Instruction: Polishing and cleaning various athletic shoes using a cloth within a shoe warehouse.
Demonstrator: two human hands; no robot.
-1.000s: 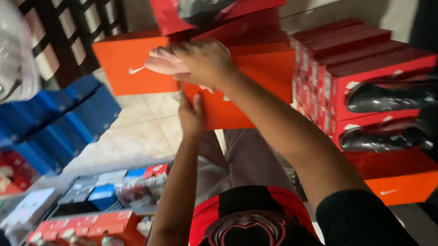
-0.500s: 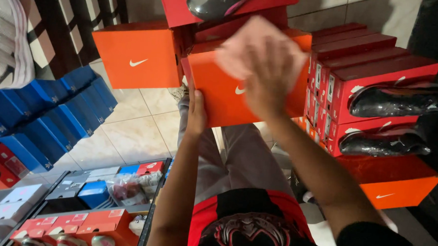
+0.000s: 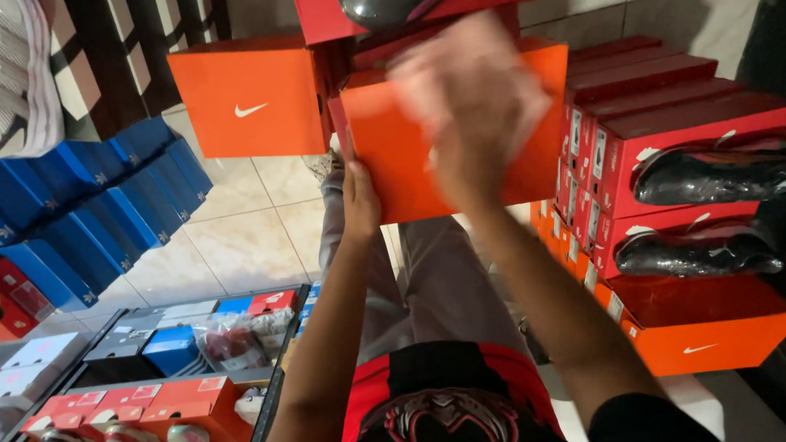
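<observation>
- We've got the orange shoebox (image 3: 396, 150) up in front of us, roughly centre and far, with our left hand (image 3: 360, 200) propping its near lower-left edge, fingers wrapped on the edge and thumb pressed along the side.
- Our right hand (image 3: 473, 101) lies over the front of the box, fingers spread flat. It's badly motion-blurred, so whether it's gripping the lid or just resting on it, we honestly can't tell.
- Progress-wise: the box is off the floor and in both hands, lid looks shut, and it isn't sitting on any pile yet. So lifted, not placed anywhere.
- Just left of it, another orange box (image 3: 248, 95) stands face-on, close by.
- On the right there's a stack of red boxes (image 3: 671, 127) with two dark shoes (image 3: 722, 173) poking out, and an orange box at the bottom (image 3: 706, 336).
- Blue boxes (image 3: 102, 199) are lined up on the far left over the tiled floor (image 3: 242, 232).
- Near left, a black crate (image 3: 275, 401) is stuffed with small mixed boxes.
- Pretty cramped: piles hem in both sides of the held box, and a red box (image 3: 332, 6) overhangs right above it.
</observation>
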